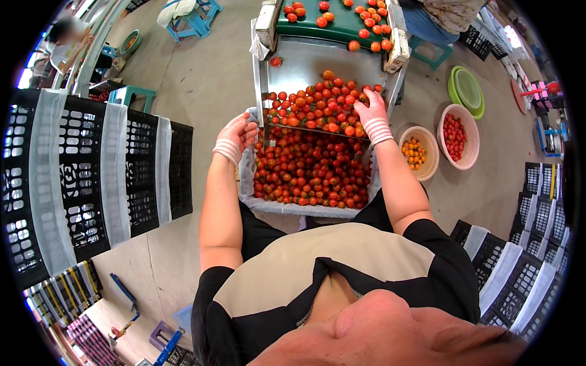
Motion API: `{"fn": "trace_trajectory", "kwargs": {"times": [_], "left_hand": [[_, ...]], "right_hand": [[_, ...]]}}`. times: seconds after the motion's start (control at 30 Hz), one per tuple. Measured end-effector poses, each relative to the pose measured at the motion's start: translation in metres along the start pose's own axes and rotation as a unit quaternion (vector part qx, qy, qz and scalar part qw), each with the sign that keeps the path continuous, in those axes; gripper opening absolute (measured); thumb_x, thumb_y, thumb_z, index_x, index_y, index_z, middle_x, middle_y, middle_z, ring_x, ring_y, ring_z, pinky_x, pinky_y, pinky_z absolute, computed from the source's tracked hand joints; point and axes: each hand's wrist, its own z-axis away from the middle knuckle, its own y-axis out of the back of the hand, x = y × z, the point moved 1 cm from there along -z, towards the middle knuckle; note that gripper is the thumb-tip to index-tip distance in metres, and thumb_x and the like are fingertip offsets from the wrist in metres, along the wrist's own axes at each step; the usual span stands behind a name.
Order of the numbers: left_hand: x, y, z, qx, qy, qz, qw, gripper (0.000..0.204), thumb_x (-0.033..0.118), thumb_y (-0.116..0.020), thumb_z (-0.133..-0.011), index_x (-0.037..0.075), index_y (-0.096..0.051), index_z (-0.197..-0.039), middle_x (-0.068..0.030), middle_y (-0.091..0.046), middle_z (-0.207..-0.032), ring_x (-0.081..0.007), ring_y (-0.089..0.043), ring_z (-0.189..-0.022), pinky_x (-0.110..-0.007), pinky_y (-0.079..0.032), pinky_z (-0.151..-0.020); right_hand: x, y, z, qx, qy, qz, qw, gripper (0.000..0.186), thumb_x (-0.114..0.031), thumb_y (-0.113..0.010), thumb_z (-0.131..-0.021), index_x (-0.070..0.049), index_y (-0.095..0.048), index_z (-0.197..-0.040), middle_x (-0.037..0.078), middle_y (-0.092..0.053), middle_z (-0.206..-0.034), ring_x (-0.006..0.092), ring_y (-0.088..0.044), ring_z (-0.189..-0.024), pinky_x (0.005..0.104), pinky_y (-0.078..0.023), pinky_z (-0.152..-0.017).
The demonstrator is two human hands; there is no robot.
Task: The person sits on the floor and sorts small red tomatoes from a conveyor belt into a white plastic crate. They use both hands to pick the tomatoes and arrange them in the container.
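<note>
My left hand (238, 134), in a pink-and-white striped glove, has its fingers curled at the left rim of a lined crate (274, 210) full of red cherry tomatoes (311, 177); what is in them is hidden. My right hand (372, 116), gloved alike, reaches onto the right of a metal chute (293, 64), thumb and fingers apart, touching the tomatoes (332, 107) heaped along its lower lip. Above the chute, more tomatoes lie on a green conveyor (299, 24).
Black crates (76, 177) stand at left and lower right (513, 280). Bowls of yellow (431, 165) and red tomatoes (470, 152) and green basins (479, 85) sit on the right. Blue stools (189, 24) stand behind. A person (67, 55) is at upper left, another (427, 18) at upper right.
</note>
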Motion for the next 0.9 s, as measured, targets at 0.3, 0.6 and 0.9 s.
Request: {"fn": "trace_trajectory", "kwargs": {"times": [0.3, 0.6, 0.9], "left_hand": [[-0.001, 0.006, 0.003, -0.009, 0.008, 0.000, 1.000, 0.039, 0.019, -0.056, -0.091, 0.008, -0.050, -0.127, -0.0054, -0.068, -0.090, -0.0153, -0.064, -0.075, -0.027, -0.052, -0.064], [-0.001, 0.012, 0.002, -0.030, 0.013, -0.017, 0.999, 0.039, 0.018, -0.056, -0.091, 0.008, -0.050, -0.128, -0.0053, -0.068, -0.091, -0.0147, -0.065, -0.077, -0.028, -0.052, -0.066], [0.004, 0.011, 0.004, -0.032, 0.017, -0.043, 0.998, 0.041, 0.017, -0.054, -0.091, 0.007, -0.048, -0.130, -0.0064, -0.068, -0.089, -0.0154, -0.065, -0.075, -0.027, -0.052, -0.065]], "right_hand": [[0.016, -0.003, -0.014, -0.004, -0.117, -0.286, 0.951, 0.058, -0.026, -0.065, -0.082, -0.002, -0.048, -0.131, 0.014, -0.049, -0.134, 0.0248, -0.048, -0.120, 0.0323, -0.039, -0.099], [-0.001, 0.008, -0.006, -0.019, -0.133, -0.310, 0.941, 0.057, -0.026, -0.064, -0.083, -0.003, -0.048, -0.132, 0.014, -0.048, -0.135, 0.0243, -0.048, -0.120, 0.0328, -0.039, -0.099], [-0.026, -0.008, 0.003, 0.094, 0.198, 0.047, 0.975, 0.021, -0.018, -0.060, -0.075, -0.006, -0.066, -0.091, 0.011, -0.064, -0.098, 0.0314, -0.057, -0.098, 0.0391, -0.045, -0.089]]}}
